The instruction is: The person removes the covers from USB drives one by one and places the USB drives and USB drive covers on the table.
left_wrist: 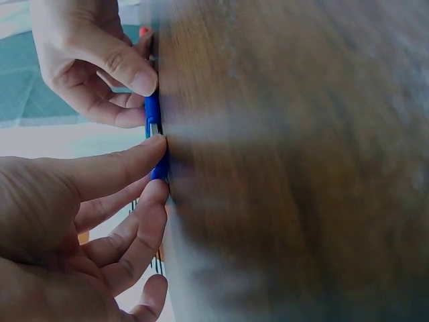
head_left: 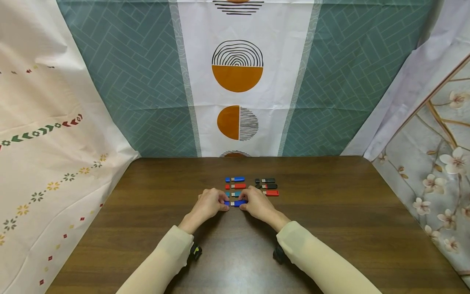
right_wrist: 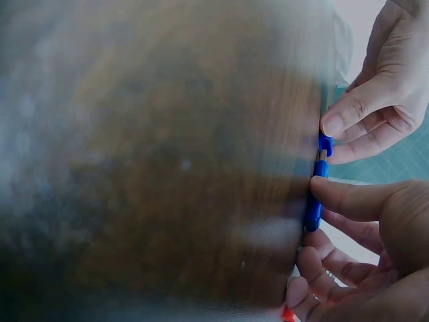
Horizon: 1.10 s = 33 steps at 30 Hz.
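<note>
In the head view, my left hand (head_left: 211,204) pinches a small blue cap (head_left: 227,203) between thumb and fingers. My right hand (head_left: 258,204) holds the matching blue USB stick (head_left: 239,203) the same way, its metal plug pointing left at the cap. A short gap parts cap and plug in the head view. The right wrist view shows the stick body (right_wrist: 313,211) low on the table, with the cap (right_wrist: 326,144) in line beyond its plug. From the left wrist, my left fingers partly hide the cap (left_wrist: 159,170).
Behind my hands lie a teal USB stick (head_left: 236,194), a red one (head_left: 239,186) and a blue one (head_left: 238,179), caps at their left. To the right is a second column: a red stick (head_left: 272,193), a black-and-red one (head_left: 271,186) and a black one (head_left: 269,180). Patterned cloth (head_left: 158,81) hangs behind the table.
</note>
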Tool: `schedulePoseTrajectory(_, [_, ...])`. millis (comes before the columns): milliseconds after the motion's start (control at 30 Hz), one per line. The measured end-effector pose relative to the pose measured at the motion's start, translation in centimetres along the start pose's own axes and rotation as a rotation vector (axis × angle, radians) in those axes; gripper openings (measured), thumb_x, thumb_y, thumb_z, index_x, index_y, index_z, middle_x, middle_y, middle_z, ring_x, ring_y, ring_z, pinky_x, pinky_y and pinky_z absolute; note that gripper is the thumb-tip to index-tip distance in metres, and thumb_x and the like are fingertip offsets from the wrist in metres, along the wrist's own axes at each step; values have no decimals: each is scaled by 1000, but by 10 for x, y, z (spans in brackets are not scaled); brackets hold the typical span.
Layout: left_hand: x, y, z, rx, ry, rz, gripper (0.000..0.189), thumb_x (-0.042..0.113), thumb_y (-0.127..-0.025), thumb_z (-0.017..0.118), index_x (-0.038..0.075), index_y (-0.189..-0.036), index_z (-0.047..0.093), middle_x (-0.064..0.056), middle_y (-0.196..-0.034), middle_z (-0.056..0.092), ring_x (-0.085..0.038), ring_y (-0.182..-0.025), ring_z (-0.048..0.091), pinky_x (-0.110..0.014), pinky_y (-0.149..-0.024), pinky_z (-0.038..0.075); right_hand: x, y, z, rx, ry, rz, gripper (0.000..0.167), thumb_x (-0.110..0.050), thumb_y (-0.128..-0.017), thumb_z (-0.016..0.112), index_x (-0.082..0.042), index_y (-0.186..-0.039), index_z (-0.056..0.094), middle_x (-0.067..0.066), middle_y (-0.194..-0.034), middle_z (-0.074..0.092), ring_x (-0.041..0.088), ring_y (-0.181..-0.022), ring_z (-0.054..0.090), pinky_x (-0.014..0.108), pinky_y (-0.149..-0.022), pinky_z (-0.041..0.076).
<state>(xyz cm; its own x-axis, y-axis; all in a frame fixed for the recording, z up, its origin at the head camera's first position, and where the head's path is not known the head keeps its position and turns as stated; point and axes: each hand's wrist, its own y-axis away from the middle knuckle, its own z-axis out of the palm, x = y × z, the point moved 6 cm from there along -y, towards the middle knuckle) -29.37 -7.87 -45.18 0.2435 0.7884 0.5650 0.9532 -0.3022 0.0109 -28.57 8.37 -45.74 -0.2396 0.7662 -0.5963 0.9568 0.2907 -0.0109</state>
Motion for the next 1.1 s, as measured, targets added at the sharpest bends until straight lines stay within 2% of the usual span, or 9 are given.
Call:
schedulePoseTrajectory(233, [0, 1, -1, 7, 4, 3, 14, 17, -81, 91, 14, -91, 81, 10, -72, 65, -9, -70, 59, -53, -86, 46, -1, 0, 0, -4, 2, -6, 12, -11, -90, 83, -12, -99, 76, 3, -95, 59, 18, -83, 54, 39, -76, 50])
schedulePoseTrajectory(500, [-1, 3, -3, 22, 1, -2, 16, 19, -81, 91, 15, -92, 80, 9, -73, 64, -11, -72, 58, -48, -83, 42, 1, 2, -2, 5, -32, -17, 12, -11, -90, 83, -12, -100, 76, 3, -95, 59, 19, -85, 55, 39, -77, 49])
schedulePoseTrajectory(667, [2, 4, -6, 36, 5, 21, 14, 22, -84, 89, 16, -94, 81, 10, -74, 65, -11, -74, 59, -48, -86, 41, 7, 7, -10, 26, -57, -7, 11, -11, -91, 82, -13, -101, 76, 3, -93, 58, 19, -83, 54, 38, -74, 48])
schedulePoseTrajectory(800, [7, 3, -9, 44, 30, 55, 9, 23, -88, 85, 17, -92, 81, 9, -72, 70, -9, -73, 60, -53, -89, 40, 11, 10, -21, 50, -81, -6, 11, -9, -92, 80, -11, -102, 76, 1, -95, 60, 19, -85, 58, 39, -76, 52])
schedulePoseTrajectory(833, [8, 3, -10, 47, 37, 62, 6, 23, -90, 84, 17, -92, 81, 8, -72, 71, -9, -74, 60, -54, -90, 40, 12, 10, -25, 58, -86, -6, 11, -9, -93, 79, -10, -103, 76, 0, -94, 61, 22, -93, 62, 41, -79, 53])
schedulePoseTrajectory(867, [10, 3, -11, 49, 46, 68, 5, 23, -91, 82, 18, -91, 81, 6, -73, 71, -10, -74, 60, -55, -91, 39, 13, 10, -29, 68, -91, -9, 11, -9, -94, 78, -9, -104, 76, 1, -93, 62, 23, -93, 62, 41, -79, 54])
schedulePoseTrajectory(1033, [20, 1, -20, 75, 66, 110, 8, 25, -96, 77, 18, -95, 82, 5, -76, 72, -11, -77, 60, -52, -92, 35, 20, 5, -58, 125, -117, -35, 13, -7, -98, 73, -4, -110, 75, 4, -92, 63, 23, -87, 61, 37, -73, 52])
schedulePoseTrajectory(1100, [25, -2, -24, 90, 66, 140, 11, 25, -98, 75, 17, -98, 83, 5, -79, 73, -10, -76, 60, -51, -90, 35, 25, 1, -73, 159, -126, -38, 14, -6, -99, 71, -2, -111, 75, 7, -95, 63, 21, -80, 56, 35, -69, 48])
